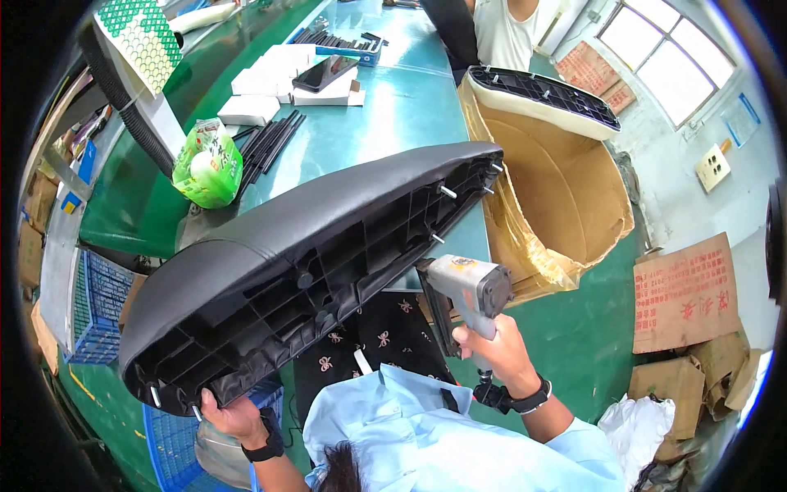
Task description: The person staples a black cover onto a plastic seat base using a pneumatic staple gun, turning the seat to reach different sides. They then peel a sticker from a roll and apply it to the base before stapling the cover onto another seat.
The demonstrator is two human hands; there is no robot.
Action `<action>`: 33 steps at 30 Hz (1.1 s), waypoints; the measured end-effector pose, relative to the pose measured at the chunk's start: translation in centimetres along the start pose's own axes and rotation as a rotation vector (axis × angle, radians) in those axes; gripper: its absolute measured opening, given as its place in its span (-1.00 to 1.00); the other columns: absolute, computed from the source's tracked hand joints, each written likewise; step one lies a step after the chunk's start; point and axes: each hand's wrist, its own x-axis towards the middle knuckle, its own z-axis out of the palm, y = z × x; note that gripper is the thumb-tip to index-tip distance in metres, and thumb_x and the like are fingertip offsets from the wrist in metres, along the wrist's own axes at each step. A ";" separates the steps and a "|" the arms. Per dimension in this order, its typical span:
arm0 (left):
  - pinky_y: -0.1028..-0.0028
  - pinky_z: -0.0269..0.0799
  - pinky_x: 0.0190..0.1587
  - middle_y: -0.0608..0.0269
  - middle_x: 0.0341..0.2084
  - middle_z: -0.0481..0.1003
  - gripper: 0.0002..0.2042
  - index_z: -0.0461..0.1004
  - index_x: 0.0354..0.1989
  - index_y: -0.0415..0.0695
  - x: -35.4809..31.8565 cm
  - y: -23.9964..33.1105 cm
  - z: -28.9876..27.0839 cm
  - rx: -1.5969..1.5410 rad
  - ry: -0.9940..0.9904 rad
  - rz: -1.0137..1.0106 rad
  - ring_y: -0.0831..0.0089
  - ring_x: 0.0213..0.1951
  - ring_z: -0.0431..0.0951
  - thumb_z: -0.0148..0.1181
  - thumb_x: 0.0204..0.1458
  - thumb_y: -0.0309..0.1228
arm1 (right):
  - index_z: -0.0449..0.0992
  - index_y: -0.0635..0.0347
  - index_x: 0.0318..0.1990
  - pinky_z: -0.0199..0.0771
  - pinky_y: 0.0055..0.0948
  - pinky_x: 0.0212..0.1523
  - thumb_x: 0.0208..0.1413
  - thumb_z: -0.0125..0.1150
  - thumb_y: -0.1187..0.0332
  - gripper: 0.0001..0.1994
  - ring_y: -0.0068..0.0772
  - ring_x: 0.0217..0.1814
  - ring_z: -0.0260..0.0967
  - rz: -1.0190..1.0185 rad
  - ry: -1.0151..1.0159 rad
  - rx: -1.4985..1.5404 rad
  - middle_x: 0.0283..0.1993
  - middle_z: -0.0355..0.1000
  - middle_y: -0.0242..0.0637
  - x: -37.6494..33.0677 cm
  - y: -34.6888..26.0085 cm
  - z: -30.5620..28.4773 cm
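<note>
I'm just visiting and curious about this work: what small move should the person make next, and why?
Perhaps bring the apparent staple gun against the black seat's gathered cover edge: the right hand holds the tool near the seat, the left hand grips its lower end, and the ribbed underside faces the person.

Person in lt-blue shirt, blk band on ea. wrist. L hand grips lower-L end of blk padded seat, held tilted, ribbed underside w/ metal studs showing. R hand holds grey staple gun by its handle, just beside seat edge; contact unclear. Green bench beyond: white boxes w/ dark phone on top, blk strips, green bag, blue tray. R of bench: open carton w/ white-sided seat across rim. Co-worker in white top at far end.
</note>
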 end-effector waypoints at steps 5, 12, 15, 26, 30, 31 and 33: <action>0.18 0.21 0.18 0.09 0.08 0.35 -0.48 0.24 0.18 -0.20 -0.3 -0.8 -0.9 -0.047 0.016 0.035 0.16 0.09 0.35 -0.01 0.04 -0.23 | 0.42 0.25 -0.32 0.27 -0.60 -0.54 0.00 0.30 0.16 -0.68 -0.65 -0.58 0.25 0.032 -0.098 0.055 -0.55 0.32 -0.45 1.7 -0.2 -0.7; 0.18 0.29 0.13 0.09 0.03 0.39 -0.54 0.31 0.11 -0.19 -0.4 -2.4 -2.9 0.018 0.252 0.136 0.16 0.04 0.40 -0.08 0.05 -0.22 | 0.42 0.23 -0.38 0.30 -0.59 -0.52 0.01 0.29 0.20 -0.73 -0.62 -0.56 0.29 0.067 -0.176 -0.047 -0.58 0.33 -0.42 2.1 -2.6 0.3; 0.19 0.30 0.13 0.10 0.02 0.40 -0.54 0.32 0.11 -0.19 0.0 -2.1 -3.8 -0.149 -0.173 0.050 0.16 0.03 0.42 -0.08 0.05 -0.22 | 0.42 0.22 -0.41 0.30 -0.59 -0.51 -0.01 0.31 0.19 -0.72 -0.62 -0.55 0.30 0.130 -0.224 -0.025 -0.59 0.34 -0.42 0.7 -2.7 1.1; 0.22 0.33 0.09 0.14 -0.06 0.44 -0.56 0.37 0.04 -0.17 -2.5 -3.1 0.2 -0.087 0.261 0.069 0.19 -0.03 0.45 -0.03 0.00 -0.23 | 0.40 0.24 -0.07 0.30 -0.61 -0.46 -0.02 0.31 0.12 -0.54 -0.65 -0.51 0.27 0.146 -0.353 -0.132 -0.48 0.33 -0.45 -0.1 -2.4 2.9; 0.21 0.30 0.13 0.13 -0.01 0.42 -0.52 0.35 0.07 -0.18 -3.1 -3.9 0.3 -0.069 0.459 0.050 0.17 0.02 0.42 0.00 -0.03 -0.22 | 0.45 0.24 -0.12 0.31 -0.61 -0.45 -0.04 0.33 0.15 -0.58 -0.66 -0.50 0.28 0.157 -0.319 -0.168 -0.47 0.36 -0.44 -0.6 -2.4 2.9; 0.21 0.30 0.13 0.13 -0.01 0.42 -0.52 0.35 0.07 -0.18 -3.6 -3.9 0.2 -0.068 0.467 0.052 0.17 0.02 0.42 0.00 -0.03 -0.22 | 0.45 0.25 -0.13 0.31 -0.61 -0.45 -0.04 0.34 0.15 -0.59 -0.65 -0.50 0.29 0.140 -0.341 -0.159 -0.47 0.37 -0.44 -1.0 -2.1 2.6; 0.21 0.30 0.13 0.14 -0.01 0.41 -0.52 0.34 0.08 -0.16 -4.3 -3.9 0.3 -0.171 0.330 -0.023 0.18 0.03 0.41 0.00 -0.02 -0.21 | 0.46 0.25 -0.14 0.32 -0.60 -0.46 -0.05 0.34 0.15 -0.59 -0.65 -0.50 0.29 0.123 -0.361 -0.149 -0.46 0.38 -0.43 -1.3 -2.0 2.8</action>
